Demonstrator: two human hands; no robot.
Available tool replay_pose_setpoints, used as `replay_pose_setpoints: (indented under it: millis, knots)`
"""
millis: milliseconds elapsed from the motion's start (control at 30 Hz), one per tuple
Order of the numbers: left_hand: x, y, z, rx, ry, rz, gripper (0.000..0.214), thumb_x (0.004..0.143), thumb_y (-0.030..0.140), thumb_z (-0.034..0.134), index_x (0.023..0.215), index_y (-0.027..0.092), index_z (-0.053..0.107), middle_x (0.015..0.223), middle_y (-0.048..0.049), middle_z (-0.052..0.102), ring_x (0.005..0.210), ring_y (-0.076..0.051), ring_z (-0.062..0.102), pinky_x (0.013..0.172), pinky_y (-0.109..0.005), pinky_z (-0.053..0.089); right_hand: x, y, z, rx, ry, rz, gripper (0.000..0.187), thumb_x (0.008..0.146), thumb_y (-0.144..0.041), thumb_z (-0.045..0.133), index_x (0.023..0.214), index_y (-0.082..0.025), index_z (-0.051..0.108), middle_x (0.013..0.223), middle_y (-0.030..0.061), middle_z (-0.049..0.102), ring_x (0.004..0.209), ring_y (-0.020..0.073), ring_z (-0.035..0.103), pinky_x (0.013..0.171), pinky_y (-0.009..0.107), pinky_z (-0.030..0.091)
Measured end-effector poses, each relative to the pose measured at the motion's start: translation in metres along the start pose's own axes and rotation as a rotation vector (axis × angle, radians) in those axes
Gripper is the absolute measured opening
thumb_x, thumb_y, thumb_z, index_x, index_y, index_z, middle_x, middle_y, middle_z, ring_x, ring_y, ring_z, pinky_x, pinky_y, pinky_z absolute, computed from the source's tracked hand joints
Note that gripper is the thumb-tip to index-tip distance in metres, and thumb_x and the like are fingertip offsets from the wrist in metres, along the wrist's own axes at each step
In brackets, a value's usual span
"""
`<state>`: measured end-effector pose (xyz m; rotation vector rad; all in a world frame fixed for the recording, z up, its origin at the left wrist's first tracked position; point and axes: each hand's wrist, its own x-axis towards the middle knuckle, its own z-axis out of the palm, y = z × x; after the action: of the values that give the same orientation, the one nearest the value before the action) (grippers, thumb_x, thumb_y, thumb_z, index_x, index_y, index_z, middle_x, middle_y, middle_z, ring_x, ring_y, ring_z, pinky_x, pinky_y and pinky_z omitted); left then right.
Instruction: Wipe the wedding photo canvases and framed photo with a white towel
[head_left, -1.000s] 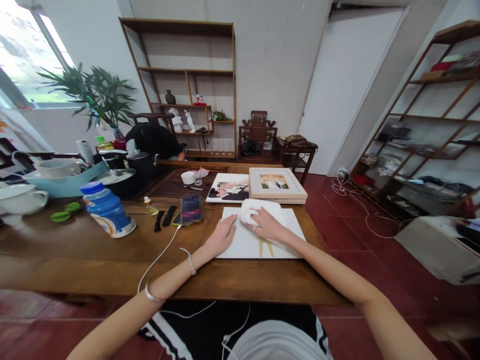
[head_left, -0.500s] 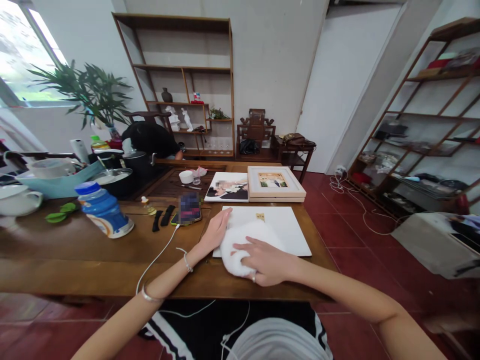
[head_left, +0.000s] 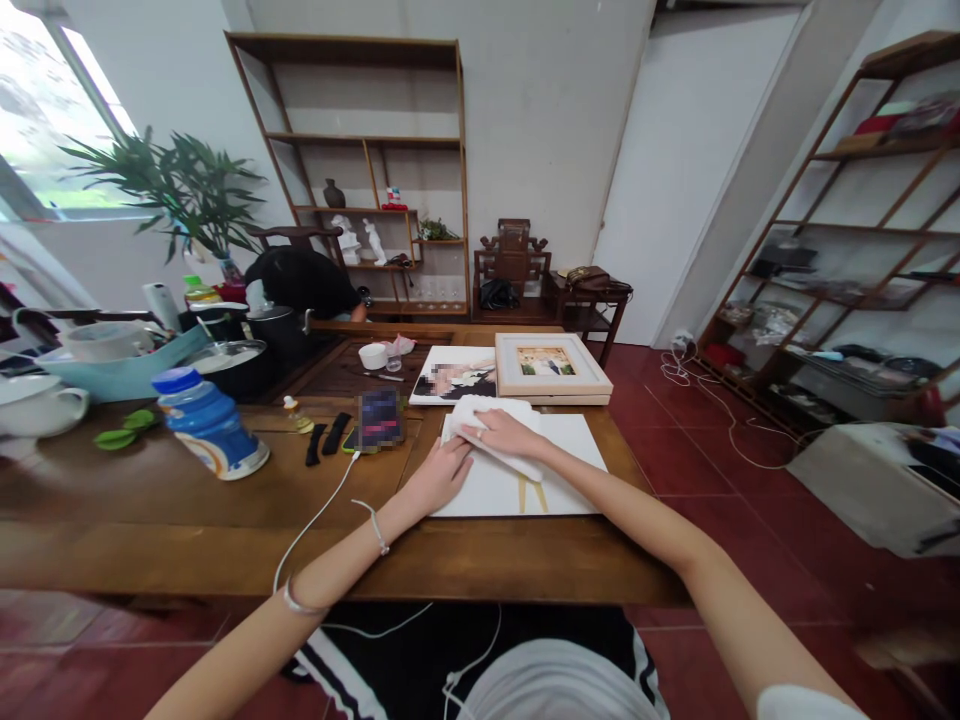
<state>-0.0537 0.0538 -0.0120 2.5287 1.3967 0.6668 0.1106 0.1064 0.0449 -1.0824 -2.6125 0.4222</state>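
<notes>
From where I stand, the right hand (head_left: 499, 432) lies palm-down on a white cloth (head_left: 525, 462), fingers flat and close together, pressing rather than gripping. The cloth sits on the white board (head_left: 570, 482) at its eleven o'clock corner. The board lies flat on the wooden table (head_left: 225, 520), right in front of the person. The left hand (head_left: 441, 472) rests at the board's nine o'clock edge, fingers together and flat, steadying it.

The risks, as I judge them: the framed picture (head_left: 551, 366) sits just beyond at twelve o'clock, so a long push could knock it. The phone (head_left: 380, 418) and its white cable (head_left: 315, 520) lie close at ten o'clock — a stray elbow might snag them. If the left hand lifts, the board may skid.
</notes>
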Motion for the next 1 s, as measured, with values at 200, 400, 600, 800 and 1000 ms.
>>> replay_pose_setpoints:
  millis: [200, 400, 600, 800, 1000]
  knots:
    - [0.001, -0.003, 0.002, 0.065, -0.010, 0.018, 0.033, 0.089, 0.020, 0.037, 0.116, 0.015, 0.053, 0.119, -0.0142, 0.056, 0.120, -0.027, 0.045, 0.106, -0.051, 0.025, 0.029, -0.009, 0.006, -0.005, -0.026, -0.018, 0.046, 0.092, -0.052, 0.031, 0.093, -0.016, 0.060, 0.099, 0.0082, 0.065, 0.087, 0.0202, 0.059, 0.075, 0.028, 0.042]
    - [-0.001, -0.001, 0.002, 0.001, -0.027, -0.007, 0.037, 0.090, 0.022, 0.035, 0.124, 0.016, 0.047, 0.135, -0.0146, 0.045, 0.129, -0.027, 0.036, 0.105, -0.055, 0.024, -0.012, 0.020, -0.013, -0.109, -0.026, 0.057, 0.047, 0.091, -0.053, 0.032, 0.092, -0.016, 0.060, 0.097, 0.0113, 0.065, 0.088, 0.0241, 0.060, 0.075, 0.031, 0.042]
    - [-0.001, -0.003, 0.004, 0.012, -0.029, -0.020, 0.037, 0.089, 0.022, 0.036, 0.123, 0.014, 0.048, 0.136, -0.0153, 0.044, 0.131, -0.026, 0.033, 0.105, -0.053, 0.026, -0.080, 0.054, -0.033, -0.241, 0.037, 0.150, 0.033, 0.091, -0.040, 0.040, 0.090, -0.013, 0.060, 0.099, 0.0178, 0.063, 0.102, 0.0312, 0.055, 0.088, 0.045, 0.038]
    - [-0.002, -0.003, 0.004, -0.011, 0.010, -0.004, 0.034, 0.089, 0.024, 0.037, 0.119, 0.017, 0.051, 0.133, -0.0136, 0.048, 0.130, -0.026, 0.035, 0.105, -0.052, 0.028, -0.151, 0.046, -0.015, -0.239, 0.085, -0.001, 0.013, 0.081, -0.023, 0.050, 0.074, -0.018, 0.059, 0.137, 0.0121, 0.042, 0.134, 0.0275, 0.023, 0.107, 0.056, 0.011]
    - [-0.002, -0.003, 0.004, 0.008, 0.014, -0.010, 0.035, 0.090, 0.024, 0.037, 0.120, 0.015, 0.051, 0.134, -0.0150, 0.047, 0.129, -0.027, 0.036, 0.105, -0.054, 0.026, -0.184, 0.023, -0.007, -0.248, 0.023, -0.046, 0.009, 0.073, -0.014, 0.051, 0.076, -0.019, 0.058, 0.142, 0.0088, 0.036, 0.135, 0.0261, 0.019, 0.106, 0.058, 0.006]
